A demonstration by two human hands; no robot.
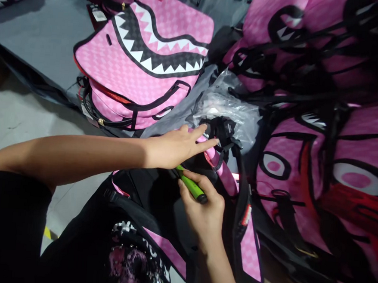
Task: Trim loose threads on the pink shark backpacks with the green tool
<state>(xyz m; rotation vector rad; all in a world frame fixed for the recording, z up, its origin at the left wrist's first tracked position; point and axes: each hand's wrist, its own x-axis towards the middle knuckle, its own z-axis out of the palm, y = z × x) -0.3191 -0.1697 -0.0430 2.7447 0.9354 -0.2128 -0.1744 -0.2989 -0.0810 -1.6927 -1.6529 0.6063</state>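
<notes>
A black and pink backpack (165, 196) lies below both of my hands, its black panel facing up. My left hand (178, 147) rests over the bag's upper edge with its fingers stretched out and apart, next to the pink strap (225, 174). Gripped in my right hand (205, 205) is a slim green tool with a black end (192, 185). The tool's far tip reaches under my left hand, so its exact kind cannot be made out. Black straps and buckles (220, 128) bunch up just beyond my left fingertips.
A pink backpack (150, 48) with a shark-mouth print lies ahead on grey cloth (38, 32). Crumpled clear plastic (231, 99) is beside it. Several more pink bags (287, 165) with loose black straps crowd the right side. Pale floor (13, 112) shows at left.
</notes>
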